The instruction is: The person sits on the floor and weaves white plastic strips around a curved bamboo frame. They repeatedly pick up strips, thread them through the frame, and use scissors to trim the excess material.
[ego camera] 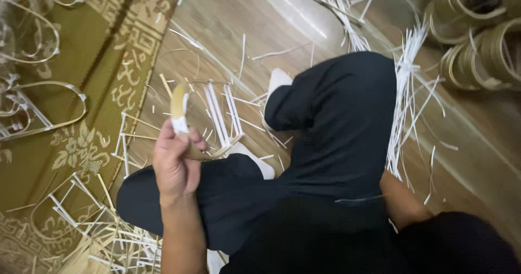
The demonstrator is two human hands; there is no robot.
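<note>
My left hand [175,163] is raised above my left knee, fingers closed on a bent bamboo hoop frame [180,107] with white wrapping at one spot and white ribs [220,119] hanging off it. My right hand is hidden behind my right leg; only the forearm [401,201] shows, reaching down toward a bundle of white strips [404,103] on the floor. I sit cross-legged in dark trousers [336,138] with white socks [278,81].
Finished hoop frames [40,108] lie on the patterned olive mat [92,62] at left. More frames and strips [81,220] pile at lower left. Coiled bamboo bands [480,46] stack at upper right. Loose white strips scatter over the wooden floor [228,24].
</note>
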